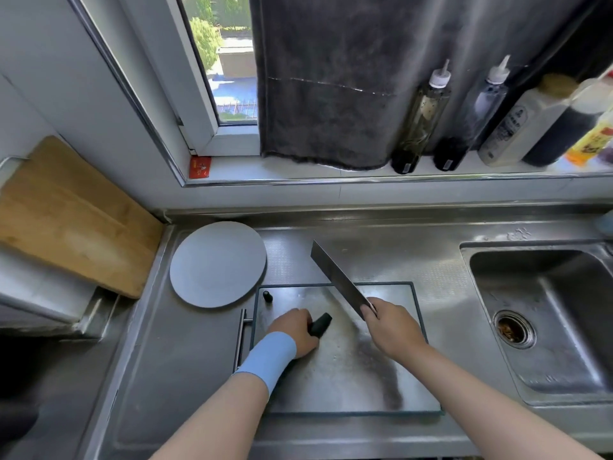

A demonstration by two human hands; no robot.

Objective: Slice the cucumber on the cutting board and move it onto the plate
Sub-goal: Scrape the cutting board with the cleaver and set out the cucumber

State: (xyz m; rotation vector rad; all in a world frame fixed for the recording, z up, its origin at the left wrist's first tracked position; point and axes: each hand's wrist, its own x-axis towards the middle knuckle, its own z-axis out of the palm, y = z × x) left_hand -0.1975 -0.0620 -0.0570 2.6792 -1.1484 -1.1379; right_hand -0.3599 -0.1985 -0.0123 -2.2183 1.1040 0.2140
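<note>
A steel cutting board point(348, 370) with a dark rim lies on the counter. On its left part, my left hand point(293, 330) grips a dark green cucumber point(321, 323), whose right end sticks out past my fingers. A small cut-off end piece point(267, 296) lies at the board's far left corner. My right hand point(391, 327) holds the handle of a cleaver point(338, 277), its blade raised and pointing away to the upper left, above the board's far edge. A round grey plate point(217, 263) sits left of the board, with nothing on it.
A sink point(544, 313) with a drain is at the right. A wooden board point(66, 217) leans at the left. Several sauce bottles point(464, 114) stand on the windowsill, beside a hanging dark towel point(331, 78). A metal handle point(240, 336) lies left of the cutting board.
</note>
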